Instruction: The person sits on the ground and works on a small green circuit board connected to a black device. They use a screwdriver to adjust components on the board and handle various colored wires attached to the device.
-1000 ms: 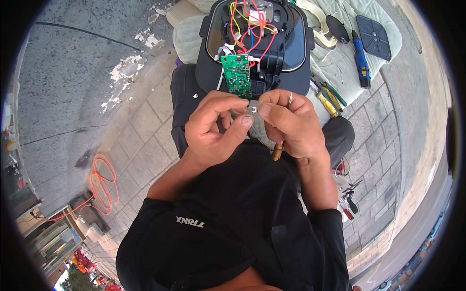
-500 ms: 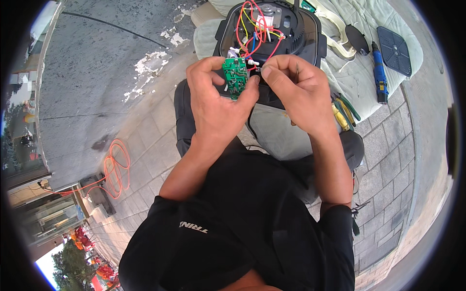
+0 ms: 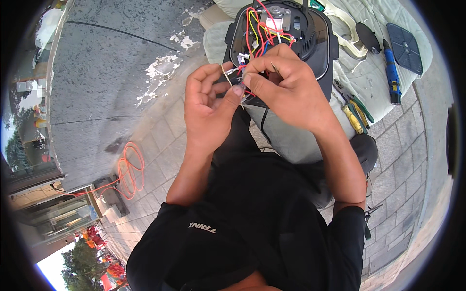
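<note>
My left hand (image 3: pixel 206 109) pinches a small circuit board (image 3: pixel 226 76), now turned nearly edge-on, between thumb and fingers. Close against it, the thumb and forefinger of my right hand (image 3: pixel 293 92) are pressed together at the board's component side. What that pinch grips is too small to make out. A thin pointed piece (image 3: pixel 275 68) sticks up between my right fingers. Red wires and white connectors (image 3: pixel 242 58) lie just beyond the board. Behind my hands stands an opened black appliance (image 3: pixel 318 53), with red, yellow and blue wires (image 3: pixel 259 29) looping over its round housing.
On the pale cloth to the right lie yellow-handled pliers (image 3: pixel 351 120), green-handled pliers (image 3: pixel 363 110), a blue screwdriver (image 3: pixel 392 72) and a dark square plate (image 3: pixel 405 47). A black disc (image 3: pixel 368 38) rests by a cream ring (image 3: pixel 358 50). An orange cable (image 3: pixel 128 169) is coiled on the paving at left.
The board has turned from showing its green face to nearly edge-on. My right hand has moved left to meet it. The whole view has shifted slightly.
</note>
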Tool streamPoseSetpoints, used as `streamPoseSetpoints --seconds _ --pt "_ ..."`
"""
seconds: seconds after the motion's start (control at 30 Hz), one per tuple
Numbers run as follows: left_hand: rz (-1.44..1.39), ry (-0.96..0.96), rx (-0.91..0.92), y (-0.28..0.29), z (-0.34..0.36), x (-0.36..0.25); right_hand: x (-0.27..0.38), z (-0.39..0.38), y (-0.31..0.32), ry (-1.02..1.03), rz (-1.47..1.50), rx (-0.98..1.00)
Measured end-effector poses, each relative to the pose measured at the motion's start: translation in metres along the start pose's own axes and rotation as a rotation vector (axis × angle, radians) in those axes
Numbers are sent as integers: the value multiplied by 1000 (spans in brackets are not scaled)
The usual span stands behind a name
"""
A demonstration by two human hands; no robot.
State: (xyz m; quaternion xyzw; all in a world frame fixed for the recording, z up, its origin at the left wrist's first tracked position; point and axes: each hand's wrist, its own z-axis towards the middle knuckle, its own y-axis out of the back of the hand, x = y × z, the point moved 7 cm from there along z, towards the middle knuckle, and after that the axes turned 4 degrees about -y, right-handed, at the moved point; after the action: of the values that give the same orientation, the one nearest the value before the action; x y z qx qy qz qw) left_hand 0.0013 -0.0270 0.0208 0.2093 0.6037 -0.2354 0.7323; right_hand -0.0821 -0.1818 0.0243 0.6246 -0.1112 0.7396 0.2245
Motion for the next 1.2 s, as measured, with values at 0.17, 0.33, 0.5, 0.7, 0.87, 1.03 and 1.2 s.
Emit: streamPoseSetpoints --seconds 0.17,0.33,0.5,0.7,0.87,1.03,1.2 --pt "-146 118 41 4 6 6 5 3 -8 56 26 -76" --pt "-209 188 45 13 7 17 12 -1 -16 23 -25 -111" --pt "-276 224 59 10 9 15 15 -2 -21 2 -122 -166" --pt "-280 169 89 10 7 15 19 -5 -21 -27 -135 -174" --pt "-293 141 104 10 6 16 18 -9 -24 0 -153 -183" --pt "-284 115 104 11 6 18 20 -12 -27 22 -164 -222" --pt "-280 81 124 12 5 16 23 -14 -28 43 -189 -221"
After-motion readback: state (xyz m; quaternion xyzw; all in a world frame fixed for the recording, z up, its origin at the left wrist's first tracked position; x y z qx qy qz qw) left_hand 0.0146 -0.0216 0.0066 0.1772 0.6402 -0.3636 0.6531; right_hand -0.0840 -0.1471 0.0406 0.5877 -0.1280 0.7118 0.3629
